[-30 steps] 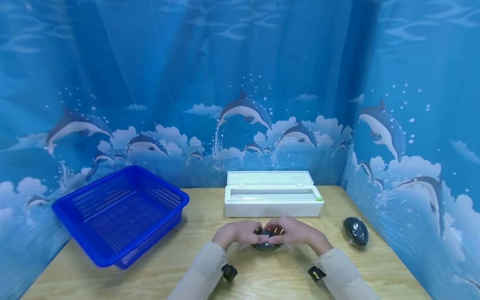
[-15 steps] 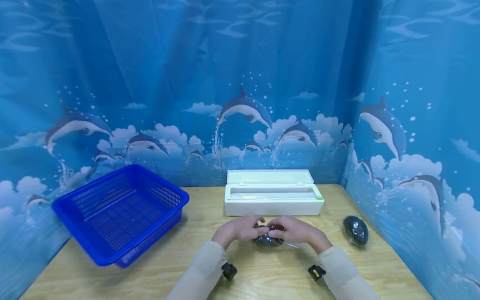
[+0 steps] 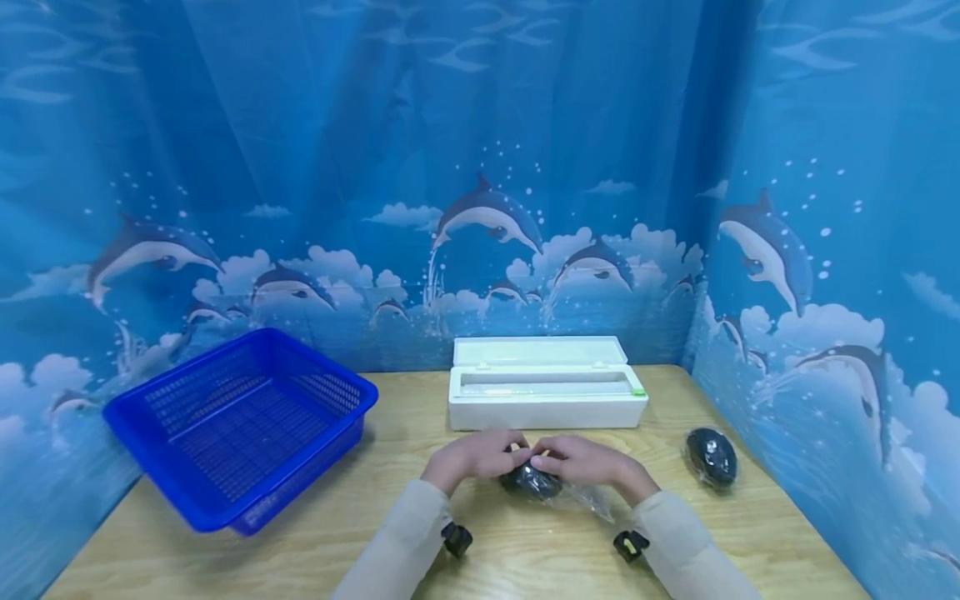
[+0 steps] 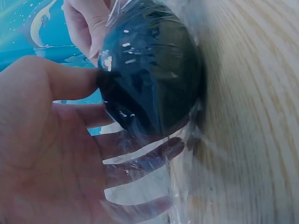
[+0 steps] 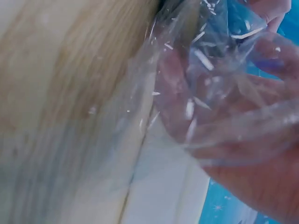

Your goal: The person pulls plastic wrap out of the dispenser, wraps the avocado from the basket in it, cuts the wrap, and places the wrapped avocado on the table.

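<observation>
In the middle of the table, in the head view, a dark, glossy oval thing sits in a clear plastic bag. My left hand holds it from the left; in the left wrist view the thumb presses the side of the dark oval while the other fingers reach behind the plastic. From the right, my right hand pinches at the wrapping near the top of the oval. Loose clear film drapes across the right hand in the right wrist view. The oval's exact kind is unclear.
Behind the hands stands a long white box with its lid raised. A blue plastic basket is at the left. Near the right edge of the wooden table lies another plastic-wrapped dark oval. A dolphin-print curtain encloses the back.
Between my hands the dark oval has turned, and more loose film now trails to its lower right. Fingers have shifted along the wrapping. The basket, box and other oval stay put.
</observation>
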`<control>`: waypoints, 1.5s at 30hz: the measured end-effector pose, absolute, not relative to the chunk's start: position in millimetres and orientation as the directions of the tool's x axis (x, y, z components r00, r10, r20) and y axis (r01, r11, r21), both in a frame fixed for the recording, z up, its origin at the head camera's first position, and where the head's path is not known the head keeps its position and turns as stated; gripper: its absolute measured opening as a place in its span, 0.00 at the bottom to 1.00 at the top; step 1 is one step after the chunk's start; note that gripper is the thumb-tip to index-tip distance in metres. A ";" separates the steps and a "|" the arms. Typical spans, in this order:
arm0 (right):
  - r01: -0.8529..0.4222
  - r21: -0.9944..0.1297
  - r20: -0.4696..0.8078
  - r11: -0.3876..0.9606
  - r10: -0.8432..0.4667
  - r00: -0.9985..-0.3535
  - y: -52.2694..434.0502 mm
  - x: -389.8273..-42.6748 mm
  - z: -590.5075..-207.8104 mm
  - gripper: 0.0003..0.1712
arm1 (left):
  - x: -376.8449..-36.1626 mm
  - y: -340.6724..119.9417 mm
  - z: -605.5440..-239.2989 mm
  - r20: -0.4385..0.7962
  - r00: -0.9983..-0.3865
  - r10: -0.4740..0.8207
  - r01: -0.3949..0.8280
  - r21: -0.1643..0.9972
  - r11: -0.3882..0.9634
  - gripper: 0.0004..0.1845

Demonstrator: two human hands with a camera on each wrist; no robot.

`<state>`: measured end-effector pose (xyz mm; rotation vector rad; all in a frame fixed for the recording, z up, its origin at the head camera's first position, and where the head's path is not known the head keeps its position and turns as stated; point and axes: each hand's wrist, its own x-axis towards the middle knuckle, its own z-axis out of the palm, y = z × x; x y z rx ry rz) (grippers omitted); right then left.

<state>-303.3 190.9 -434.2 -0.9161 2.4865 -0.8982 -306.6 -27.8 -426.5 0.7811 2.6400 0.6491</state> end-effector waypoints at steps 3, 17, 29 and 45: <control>-0.470 -0.650 -0.090 0.598 -0.674 -0.733 189.7 -301.2 -431.2 0.24 | -307.1 -27.8 -423.2 -0.110 -0.800 0.590 0.466 0.506 0.726 0.22; -0.395 -0.637 -0.207 0.662 -0.641 -0.739 182.6 -289.9 -418.6 0.36 | -289.6 -33.0 -384.8 -0.029 -0.767 0.640 0.578 0.400 0.711 0.10; -0.392 -0.636 -0.154 0.665 -0.607 -0.780 184.0 -286.3 -411.9 0.41 | -292.0 -34.4 -396.5 -0.071 -0.784 0.617 0.528 0.446 0.723 0.22; -0.493 -0.566 -0.034 0.661 -0.616 -0.787 180.9 -286.9 -417.9 0.38 | -299.4 -37.7 -408.8 -0.104 -0.827 0.553 0.424 0.531 0.734 0.24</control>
